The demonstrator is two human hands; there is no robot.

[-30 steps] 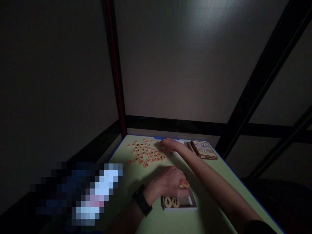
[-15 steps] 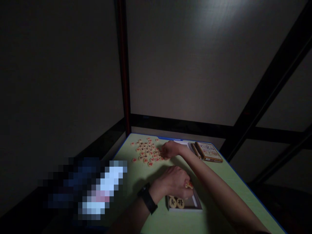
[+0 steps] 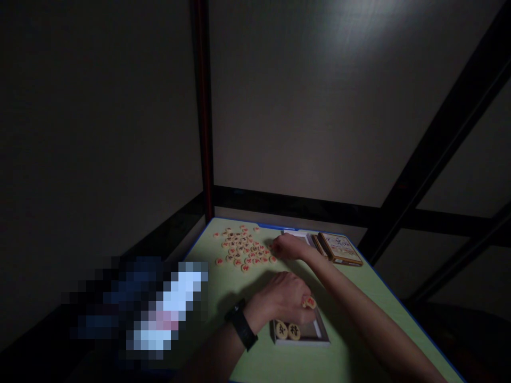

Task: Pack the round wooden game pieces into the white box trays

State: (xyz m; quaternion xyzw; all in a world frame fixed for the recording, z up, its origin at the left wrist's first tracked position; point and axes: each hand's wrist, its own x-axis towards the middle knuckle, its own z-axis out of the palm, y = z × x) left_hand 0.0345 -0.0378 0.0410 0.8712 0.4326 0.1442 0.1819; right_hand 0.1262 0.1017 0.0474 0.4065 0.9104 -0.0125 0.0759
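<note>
My left hand, with a black watch at the wrist, is closed above a shallow open box. A round Chinese chess piece with a red character shows between its fingers. Two pieces with black characters, one of them this chess piece, lie in the box; my hand hides the box's far part. My right hand is at the right edge of a loose spread of red and black chess pieces. Its fingers are curled together around what looks like a piece, mostly hidden.
At the table's far right lie flat boxes, with a printed box lid on top. Beside them is a pale tray, partly behind my right hand. The green table has a blue edge and stands against a wall. A blurred-out bright patch is at left.
My right hand has drawn a little to the right, away from the spread, uncovering several pieces. My left hand stays over the box; the piece in its fingers has turned slightly.
</note>
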